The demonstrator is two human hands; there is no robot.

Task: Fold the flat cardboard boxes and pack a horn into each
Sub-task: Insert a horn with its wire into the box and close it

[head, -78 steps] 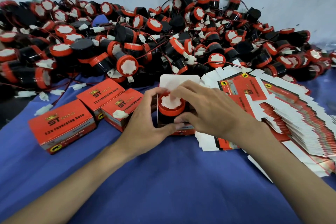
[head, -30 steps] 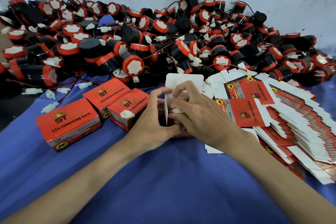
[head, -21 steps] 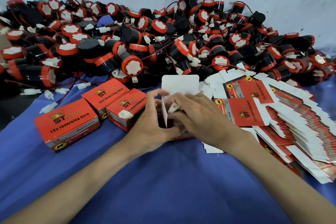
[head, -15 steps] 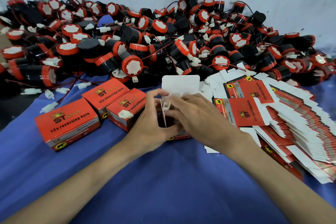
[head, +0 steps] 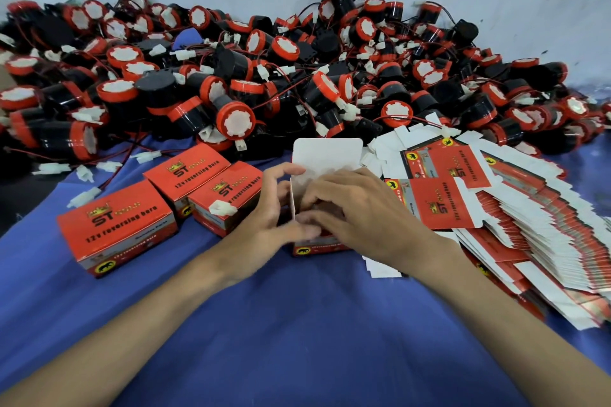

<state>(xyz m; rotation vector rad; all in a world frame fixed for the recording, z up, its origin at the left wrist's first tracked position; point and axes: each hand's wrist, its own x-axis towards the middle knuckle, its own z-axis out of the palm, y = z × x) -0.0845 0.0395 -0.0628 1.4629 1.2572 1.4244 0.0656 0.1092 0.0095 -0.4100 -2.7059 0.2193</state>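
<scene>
Black-and-red horn now sunk inside red printed cardboard box (head: 317,246); left hand (head: 264,211) clasps its wall, right hand (head: 360,208) presses flaps; closing due.

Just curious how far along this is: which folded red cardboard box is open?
The red cardboard box between the left hand and right hand: its white lid flap stands upright, whereas the three boxes left of it are closed.

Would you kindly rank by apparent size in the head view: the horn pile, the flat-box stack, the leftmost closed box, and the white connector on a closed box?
1. horn pile
2. flat-box stack
3. leftmost closed box, nearer the camera, so flattered
4. white connector
</scene>
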